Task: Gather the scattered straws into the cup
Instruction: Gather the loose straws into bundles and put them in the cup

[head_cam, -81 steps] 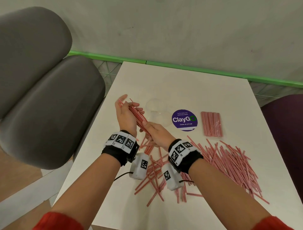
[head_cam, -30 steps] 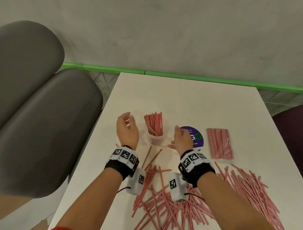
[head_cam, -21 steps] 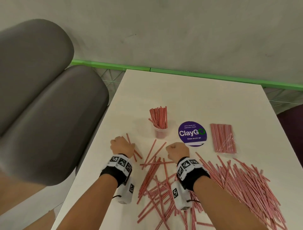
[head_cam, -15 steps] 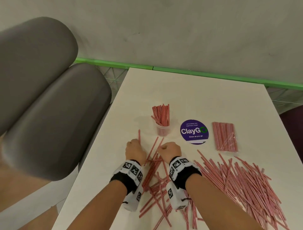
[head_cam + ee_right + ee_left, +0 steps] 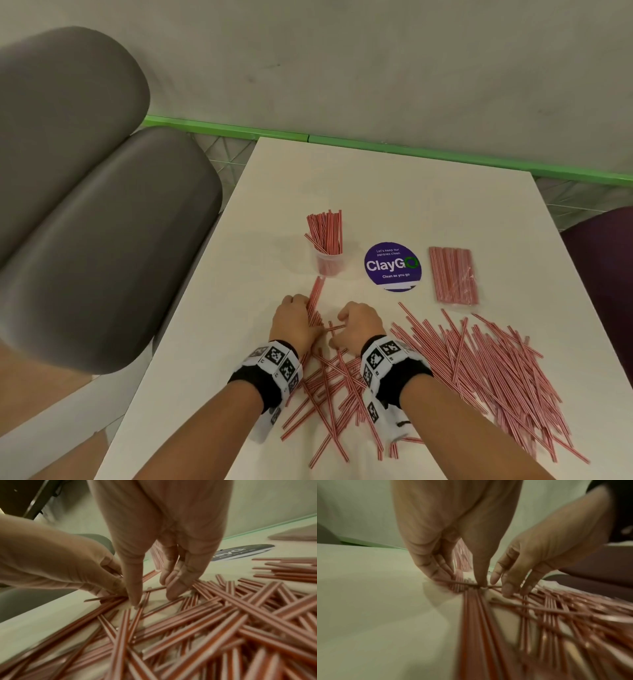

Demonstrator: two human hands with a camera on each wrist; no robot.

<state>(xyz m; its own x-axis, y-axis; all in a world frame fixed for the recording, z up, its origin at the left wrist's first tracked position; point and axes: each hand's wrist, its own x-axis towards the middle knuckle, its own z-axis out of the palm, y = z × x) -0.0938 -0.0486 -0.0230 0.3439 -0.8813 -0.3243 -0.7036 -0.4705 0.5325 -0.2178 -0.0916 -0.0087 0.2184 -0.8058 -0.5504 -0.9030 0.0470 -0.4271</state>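
Observation:
A clear plastic cup (image 5: 329, 265) stands mid-table with a bunch of red-and-white striped straws (image 5: 325, 233) upright in it. Just in front of it my left hand (image 5: 310, 308) (image 5: 464, 584) pinches a small bundle of straws (image 5: 315, 294) (image 5: 474, 615) lying on the table. Close on its right, my right hand (image 5: 342, 325) (image 5: 152, 599) has thumb and fingertips (image 5: 175, 592) spread and pressed down on loose straws (image 5: 205, 615). More straws lie crossed between my wrists (image 5: 329, 394), and a large heap (image 5: 486, 370) lies to the right.
A sealed pack of straws (image 5: 452, 275) and a round purple ClayGo sticker (image 5: 393, 267) lie right of the cup. The white table (image 5: 376, 185) ends at a green rail by the wall. A grey chair (image 5: 102, 240) stands left, a purple seat (image 5: 603, 274) right.
Both hands dropped from beside the cup to the table and moved together. My left hand has gathered several straws into a bundle pointing at the cup; my right hand now rests beside it.

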